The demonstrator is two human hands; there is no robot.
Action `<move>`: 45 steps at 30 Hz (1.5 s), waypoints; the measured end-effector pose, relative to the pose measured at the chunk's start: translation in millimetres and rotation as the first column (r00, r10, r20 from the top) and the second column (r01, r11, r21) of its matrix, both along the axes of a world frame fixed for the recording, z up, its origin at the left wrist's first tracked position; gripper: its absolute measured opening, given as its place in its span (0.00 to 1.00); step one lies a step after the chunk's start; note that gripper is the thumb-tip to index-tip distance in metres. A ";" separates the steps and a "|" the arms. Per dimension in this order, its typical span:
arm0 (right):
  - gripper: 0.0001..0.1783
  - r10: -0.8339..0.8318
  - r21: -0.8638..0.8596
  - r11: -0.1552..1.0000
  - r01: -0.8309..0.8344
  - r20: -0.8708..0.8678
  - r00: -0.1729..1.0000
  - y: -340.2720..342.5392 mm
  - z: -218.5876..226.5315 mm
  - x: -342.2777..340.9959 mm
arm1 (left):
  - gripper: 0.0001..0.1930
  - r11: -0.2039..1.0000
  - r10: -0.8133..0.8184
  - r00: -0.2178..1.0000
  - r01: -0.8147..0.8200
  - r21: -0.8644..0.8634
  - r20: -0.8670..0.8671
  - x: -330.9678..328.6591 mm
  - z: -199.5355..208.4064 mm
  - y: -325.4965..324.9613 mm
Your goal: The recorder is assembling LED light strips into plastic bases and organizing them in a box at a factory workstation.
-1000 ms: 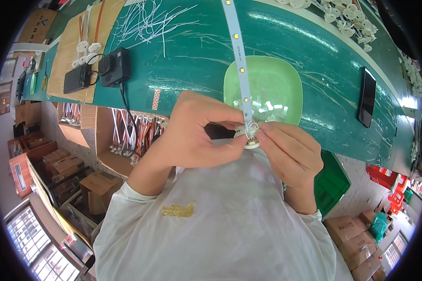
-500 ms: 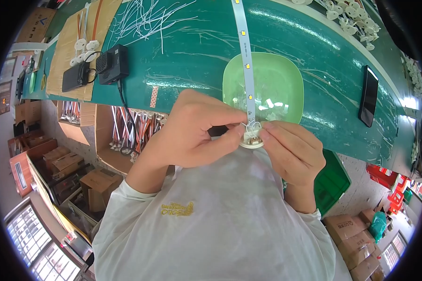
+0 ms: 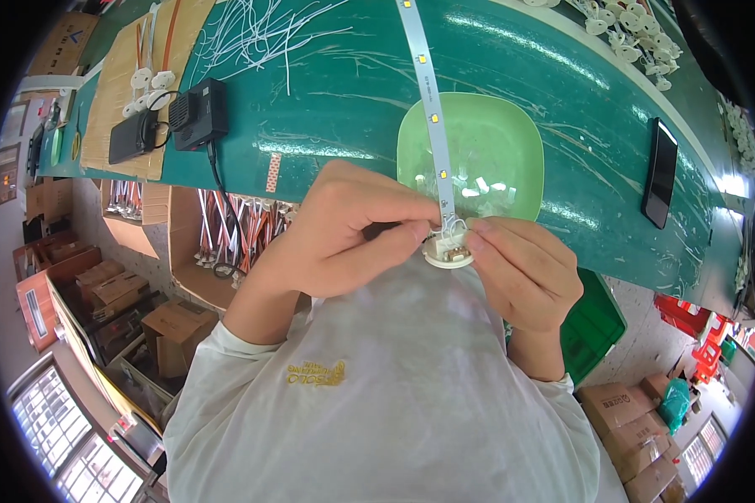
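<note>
1. Thumb and index finger of the left hand (image 3: 327, 239), left of centre in my frame, form a narrow pinch at the wiring; whether they clamp a strand, I cannot tell.
2. The LED strip (image 3: 434, 119) runs from the top edge down to the centre, passing in front of a pale green dish (image 3: 516, 147). I judge it light, smooth and springy along its length, fairly easy to crease; I would take it by its edges, clear of the yellow diodes.
3. The white wires (image 3: 459, 224) loop at the strip's lower end. They look thin and soft, and their joints are probably the weakest spot, so I would not pull there.
4. The round white end cap (image 3: 449, 261), just below, seems light, stiff and perhaps slick; its rim is my choice of hold, away from the small components.
5. The right hand (image 3: 528, 272), right of centre, grips that cap's right edge between thumb and fingertips.
6. Writing, again left to right: yellow embroidery (image 3: 317, 374) on the white shirt (image 3: 394, 419), lower centre, upside down to me; tiny dark print along the strip, too small to read; dark lettering on a cardboard carton (image 3: 616, 409), lower right.
</note>
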State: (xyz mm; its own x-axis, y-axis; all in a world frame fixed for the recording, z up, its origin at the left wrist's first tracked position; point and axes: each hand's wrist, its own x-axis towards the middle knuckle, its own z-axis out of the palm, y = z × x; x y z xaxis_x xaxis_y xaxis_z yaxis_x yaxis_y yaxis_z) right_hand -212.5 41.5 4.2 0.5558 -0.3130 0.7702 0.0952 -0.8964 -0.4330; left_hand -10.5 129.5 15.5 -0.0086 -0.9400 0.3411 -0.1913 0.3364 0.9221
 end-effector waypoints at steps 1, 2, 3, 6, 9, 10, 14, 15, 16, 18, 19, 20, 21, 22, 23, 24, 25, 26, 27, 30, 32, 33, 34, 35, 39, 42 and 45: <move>0.12 0.003 0.000 1.000 -0.003 -0.004 1.000 -0.3 -0.2 0.0 | 0.07 1.000 -0.004 1.000 0.003 0.027 0.013 -0.6 1.8 0.2; 0.12 0.005 0.001 1.000 -0.005 -0.007 1.000 -0.7 -0.4 0.1 | 0.07 0.999 -0.008 1.000 0.006 0.054 0.026 -1.0 3.5 0.2; 0.12 0.005 0.001 1.000 -0.005 -0.007 1.000 -0.9 -1.0 0.2 | 0.07 0.999 -0.007 1.000 0.006 0.054 0.026 -0.7 5.3 0.0; 0.11 0.005 0.007 1.000 -0.005 0.016 1.000 -1.4 -2.3 0.0 | 0.06 0.995 -0.036 0.999 0.033 0.091 0.038 -0.2 8.4 -0.4; 0.11 0.007 0.005 1.000 -0.007 0.010 1.000 -2.2 -2.0 -0.3 | 0.07 0.997 -0.029 0.999 0.027 0.071 0.033 -2.0 8.8 -2.3; 0.11 0.006 0.006 1.000 -0.006 0.011 1.000 -2.7 -2.5 -0.6 | 0.07 0.999 -0.024 1.000 0.023 0.045 0.016 -3.0 8.2 -3.3; 0.11 0.005 0.009 1.000 -0.005 0.006 1.000 -3.4 -3.4 -2.3 | 0.08 0.999 -0.025 0.998 0.024 0.021 0.053 -2.7 11.7 -5.6; 0.11 0.005 0.008 1.000 -0.005 0.007 1.000 -3.7 -3.7 -2.6 | 0.08 0.999 -0.026 0.998 0.025 0.020 0.055 -3.5 11.3 -5.5; 0.11 0.006 0.009 1.000 -0.006 0.014 1.000 -3.6 -3.7 -2.8 | 0.08 0.999 -0.018 0.999 0.017 0.029 0.042 -4.7 10.2 -4.7; 0.11 0.007 0.009 1.000 -0.007 0.021 1.000 -3.2 -3.6 -4.0 | 0.08 0.999 -0.011 0.999 0.009 0.039 0.031 -6.0 8.8 -3.4; 0.12 0.007 0.009 1.000 -0.007 0.021 1.000 -3.1 -3.5 -4.8 | 0.08 0.999 -0.016 0.999 0.014 0.044 0.042 -6.0 8.6 -3.2; 0.12 0.008 0.009 1.000 -0.008 0.020 1.000 -2.6 -3.5 -5.7 | 0.07 0.999 -0.021 0.998 0.019 0.050 0.053 -6.4 8.2 -2.7; 0.12 0.006 0.010 1.000 -0.006 0.021 1.000 -1.6 -4.0 -6.6 | 0.07 0.998 -0.023 0.998 0.020 0.052 0.053 -7.4 7.4 -2.0; 0.12 0.007 0.010 1.000 -0.007 0.024 1.000 -1.7 -4.3 -6.9 | 0.07 0.999 -0.012 0.998 0.010 0.038 0.055 -8.2 7.1 -2.4; 0.12 0.008 0.011 1.000 -0.008 0.027 1.000 -1.3 -4.9 -7.3 | 0.07 1.000 -0.001 0.998 -0.001 0.026 0.056 -9.0 6.5 -2.2; 0.12 0.006 0.014 1.000 -0.007 0.026 1.000 -0.5 -6.1 -7.8 | 0.07 1.000 -0.002 0.998 0.000 0.029 0.055 -9.7 5.6 -1.5; 0.12 0.008 0.013 1.000 -0.008 0.033 0.999 -0.9 -6.7 -7.7 | 0.06 1.000 -0.002 0.998 0.000 0.026 0.056 -9.9 5.5 -1.9; 0.12 0.009 0.013 1.000 -0.010 0.039 0.999 -0.9 -7.4 -8.0 | 0.06 1.000 -0.001 0.998 0.000 0.024 0.057 -10.1 4.8 -2.0; 0.12 0.008 0.016 1.000 -0.009 0.038 0.999 -0.7 -8.1 -8.4 | 0.06 1.000 -0.002 0.998 0.001 0.027 0.056 -10.3 3.5 -1.5; 0.12 0.015 0.024 1.000 -0.016 0.037 0.999 -3.9 -9.2 -7.9 | 0.06 0.999 -0.001 0.998 -0.001 0.041 0.057 -10.2 0.9 -2.9; 0.13 0.018 0.027 0.999 -0.020 0.050 0.999 -5.7 -9.4 -7.1 | 0.06 0.999 0.018 1.000 -0.019 0.033 0.026 -10.7 0.4 -4.9; 0.13 0.020 0.025 0.999 -0.021 0.053 0.998 -7.4 -8.7 -6.2 | 0.06 0.999 0.019 0.999 -0.020 0.030 0.029 -9.1 1.9 -6.5; 0.13 0.019 0.032 0.999 -0.021 0.053 0.998 -7.2 -8.2 -6.0 | 0.06 0.999 -0.007 0.998 0.004 0.054 0.057 -6.9 3.3 -6.5; 0.13 0.019 0.036 0.999 -0.021 0.054 0.998 -7.7 -6.6 -5.8 | 0.06 0.997 -0.035 0.996 0.028 0.075 0.086 -4.6 6.0 -7.0; 0.11 -0.019 -0.014 1.000 0.019 0.038 0.999 -6.9 1.7 -10.7 | 0.09 0.985 -0.106 0.991 0.093 0.142 0.082 -2.1 21.3 -6.7; 0.09 -0.029 -0.009 1.000 0.029 -0.026 0.999 -14.8 -4.4 -15.6 | 0.13 0.996 -0.048 0.983 0.034 0.081 0.178 -5.7 13.5 -17.2; 0.09 -0.078 0.042 0.996 0.075 0.063 0.995 -15.7 -10.9 -15.5 | 0.13 0.980 -0.073 0.981 0.038 0.193 0.179 -15.0 14.3 -24.1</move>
